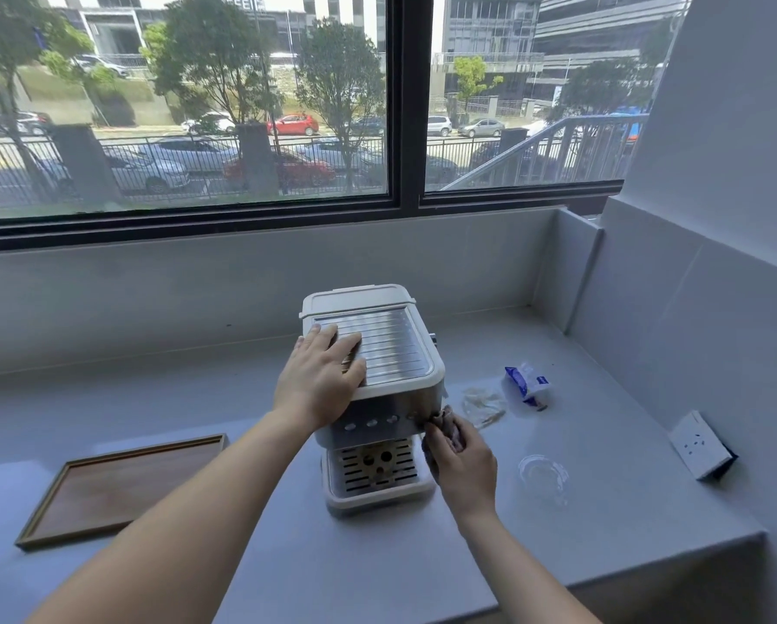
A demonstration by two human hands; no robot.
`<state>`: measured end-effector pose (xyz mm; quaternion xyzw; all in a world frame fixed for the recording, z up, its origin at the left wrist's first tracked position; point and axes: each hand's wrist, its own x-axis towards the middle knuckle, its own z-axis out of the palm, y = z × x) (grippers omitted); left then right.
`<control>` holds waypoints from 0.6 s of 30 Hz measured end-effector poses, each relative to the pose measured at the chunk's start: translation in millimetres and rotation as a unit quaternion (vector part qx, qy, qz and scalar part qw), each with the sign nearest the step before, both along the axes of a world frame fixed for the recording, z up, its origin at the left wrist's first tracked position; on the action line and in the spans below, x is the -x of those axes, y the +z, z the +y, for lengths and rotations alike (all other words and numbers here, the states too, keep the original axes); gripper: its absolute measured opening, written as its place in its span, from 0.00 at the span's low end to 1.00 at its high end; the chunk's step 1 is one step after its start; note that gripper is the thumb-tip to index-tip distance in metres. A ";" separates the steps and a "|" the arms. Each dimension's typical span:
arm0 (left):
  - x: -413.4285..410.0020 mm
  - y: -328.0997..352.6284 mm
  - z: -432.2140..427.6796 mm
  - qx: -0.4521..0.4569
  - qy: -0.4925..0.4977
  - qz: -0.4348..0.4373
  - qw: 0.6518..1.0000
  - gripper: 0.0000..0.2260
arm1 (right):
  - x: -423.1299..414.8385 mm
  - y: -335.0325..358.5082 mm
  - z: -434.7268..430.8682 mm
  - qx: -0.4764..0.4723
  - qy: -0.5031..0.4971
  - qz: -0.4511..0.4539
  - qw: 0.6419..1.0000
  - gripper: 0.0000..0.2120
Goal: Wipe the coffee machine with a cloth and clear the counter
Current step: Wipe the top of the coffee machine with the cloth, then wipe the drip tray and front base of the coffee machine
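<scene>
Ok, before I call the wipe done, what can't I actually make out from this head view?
- Coffee machine: back and left side face away from the camera; the left hand covers part of the top.
- Cloth: mostly bunched inside the right hand, so its size and dirtiness are hidden.
- Front buttons: too small to read.
- Blue wrapper: print too small.
- Clear plastic items: outline blurs into the counter.
</scene>
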<state>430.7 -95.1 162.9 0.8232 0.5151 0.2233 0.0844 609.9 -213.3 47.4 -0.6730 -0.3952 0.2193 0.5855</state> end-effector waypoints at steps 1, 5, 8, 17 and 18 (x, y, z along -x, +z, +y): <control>-0.2 -0.9 -0.2 -0.011 -0.002 -0.016 1.000 0.18 | -3.6 0.0 -2.0 0.005 0.004 0.007 1.000 0.04; 4.6 -3.8 -8.2 -0.026 0.018 -0.178 0.983 0.19 | -8.5 -2.4 -8.4 0.021 0.028 0.033 0.999 0.01; 20.0 -20.0 -25.6 -0.048 0.027 -0.248 0.967 0.25 | -10.8 -9.9 -11.0 0.050 0.047 0.044 0.997 0.07; 57.8 -134.4 -81.5 0.046 0.120 -0.161 0.979 0.33 | -16.2 -38.8 -19.1 0.101 0.097 0.024 0.990 0.14; 59.5 -146.6 -85.6 0.059 0.113 -0.128 0.983 0.33 | -15.8 -42.2 -20.1 0.104 0.102 0.020 0.989 0.13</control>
